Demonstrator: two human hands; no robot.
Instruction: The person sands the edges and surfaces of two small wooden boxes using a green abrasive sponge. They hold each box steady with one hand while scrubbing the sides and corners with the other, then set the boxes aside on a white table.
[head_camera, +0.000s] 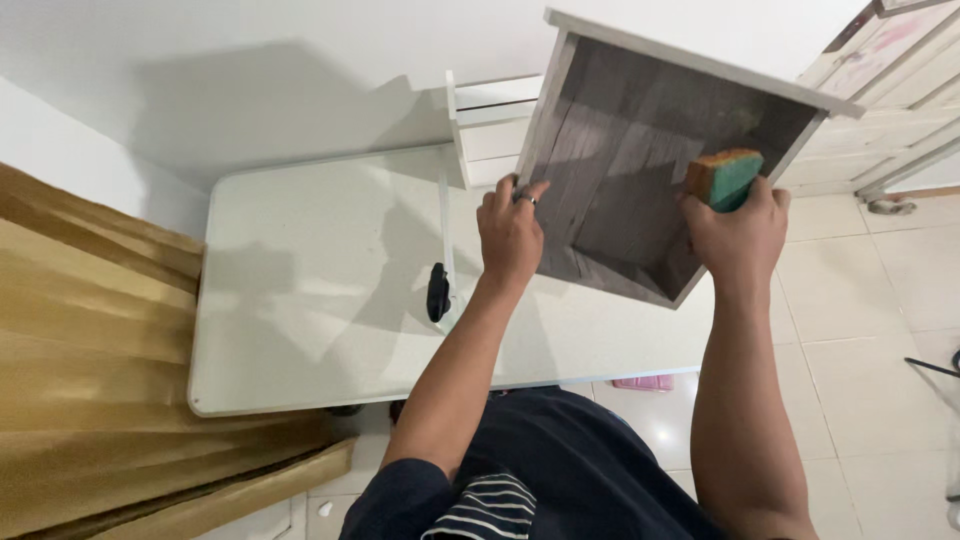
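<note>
I hold a pulled-out drawer (640, 130) up above a white table (310, 300); its inside is grey wood grain and its front is white. My left hand (510, 232) grips the drawer's left side wall, with a ring on one finger. My right hand (738, 232) holds a sponge (724, 177), orange with a green scouring face, pressed against the inner right side of the drawer.
A white slatted rack (490, 125) stands at the table's far edge. A thin white stand with a black clamp (438, 292) rises from the table. Mustard-yellow curtain (90, 380) hangs at left. White tiled floor (870, 330) and a white louvred door (900, 90) lie at right.
</note>
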